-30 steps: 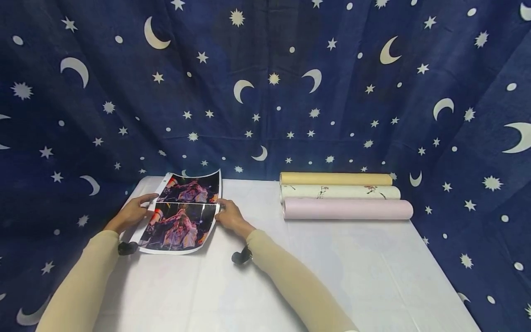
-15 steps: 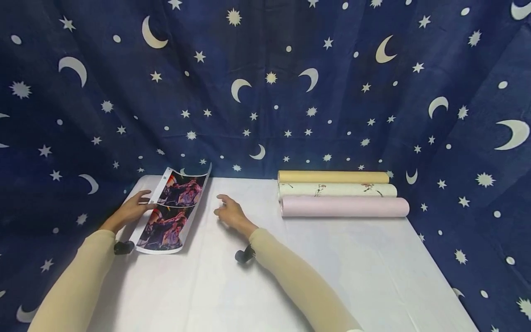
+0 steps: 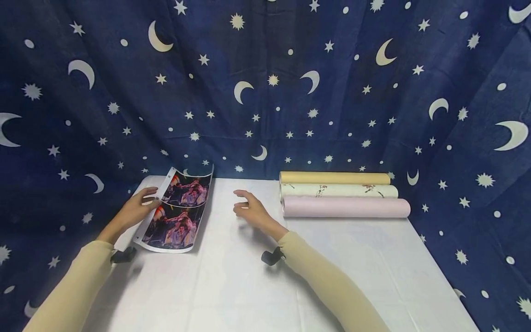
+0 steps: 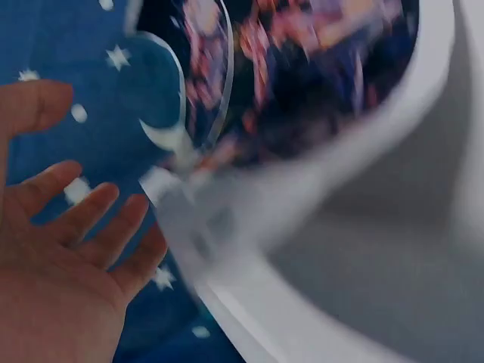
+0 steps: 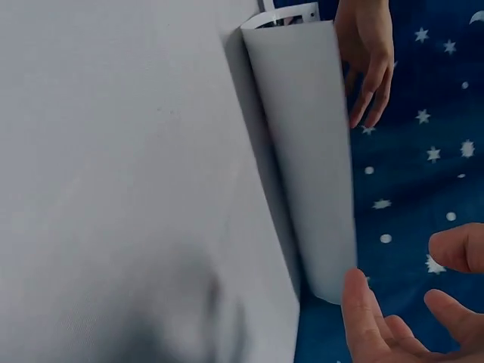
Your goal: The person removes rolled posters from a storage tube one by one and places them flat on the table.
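Observation:
A sheet of photo prints [image 3: 176, 226], two dark stage pictures with white borders, lies at the table's back left with its right side curling upward. At its left border is my left hand [image 3: 134, 210]. In the left wrist view this hand's fingers [image 4: 98, 242] are spread, and the thumb stands apart from them beside the sheet's corner. My right hand [image 3: 257, 212] hovers right of the sheet, holding nothing, its fingers loosely bent. From the right wrist view, the sheet's plain white back [image 5: 306, 144] shows, curled up between the two hands.
Three rolls lie side by side at the back right: yellow [image 3: 332, 178], white with a floral print [image 3: 348, 191] and pink [image 3: 344, 207]. A white cloth [image 3: 249, 290] covers the table. A dark blue curtain [image 3: 265, 92] with moons and stars hangs behind and at both sides.
My right hand has let go of the sheet's right edge and moved right. That side has sprung up into a curl. My left hand's fingers have loosened at the left border.

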Demonstrator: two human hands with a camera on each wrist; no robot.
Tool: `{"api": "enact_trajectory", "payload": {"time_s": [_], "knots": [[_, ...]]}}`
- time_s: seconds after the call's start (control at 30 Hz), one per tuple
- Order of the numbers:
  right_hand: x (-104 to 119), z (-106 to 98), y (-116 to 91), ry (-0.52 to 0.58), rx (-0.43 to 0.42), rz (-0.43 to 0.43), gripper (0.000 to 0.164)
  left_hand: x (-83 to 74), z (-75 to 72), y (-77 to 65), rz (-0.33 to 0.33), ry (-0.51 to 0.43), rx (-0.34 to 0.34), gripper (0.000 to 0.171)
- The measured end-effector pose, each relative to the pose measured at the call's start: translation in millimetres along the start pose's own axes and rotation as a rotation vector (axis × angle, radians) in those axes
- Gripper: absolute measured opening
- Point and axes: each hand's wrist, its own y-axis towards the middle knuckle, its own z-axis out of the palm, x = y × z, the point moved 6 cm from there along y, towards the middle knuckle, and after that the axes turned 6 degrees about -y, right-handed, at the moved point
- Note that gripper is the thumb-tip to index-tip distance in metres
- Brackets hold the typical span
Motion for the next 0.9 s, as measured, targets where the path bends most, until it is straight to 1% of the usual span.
{"api": "enact_trajectory", "payload": {"time_s": [0.07, 0.13, 0.2, 0.3, 0.43, 0.6, 0.7, 0.73, 0.8, 0.9], "knots": [[-0.4, -7.9, -8.4, -0.007, 0.021, -0.010, 0.056, -8.9, 4.6, -4.1, 0.004, 0.001, -0.003, 0.062], [-1.1, -15.8, -17.0, -0.025, 0.038, -0.022, 0.055, -18.0, 9.9, -8.8, 0.029, -0.004, 0.001, 0.060], [-1.6, -23.9, -25.2, -0.045, 0.048, -0.040, 0.056, -27.7, 15.5, -13.8, 0.074, -0.016, 0.007, 0.059], [-0.9, -36.3, -37.7, -0.063, 0.047, -0.074, 0.055, -42.9, 21.2, -22.1, 0.157, 0.007, -0.018, 0.054], [-1.5, -52.3, -54.3, -0.055, 0.046, -0.099, 0.055, -63.9, 30.7, -33.0, 0.231, 0.007, -0.043, 0.050], [-4.7, -71.6, -74.8, -0.037, 0.038, -0.103, 0.055, -90.8, 46.4, -44.2, 0.294, -0.063, -0.041, 0.048], [-7.2, -82.0, -85.4, -0.052, 0.023, -0.101, 0.055, -105.5, 55.7, -51.1, 0.317, -0.109, -0.043, 0.045], [-8.0, -85.3, -88.5, -0.059, 0.018, -0.099, 0.054, -110.2, 58.9, -52.5, 0.334, -0.123, -0.046, 0.044], [-8.8, -91.5, -94.1, -0.072, 0.008, -0.104, 0.054, -120.3, 65.6, -56.1, 0.370, -0.134, -0.049, 0.043], [-9.8, -100.5, -101.6, -0.087, -0.005, -0.105, 0.053, -134.3, 77.5, -59.5, 0.418, -0.125, -0.044, 0.043]]}}
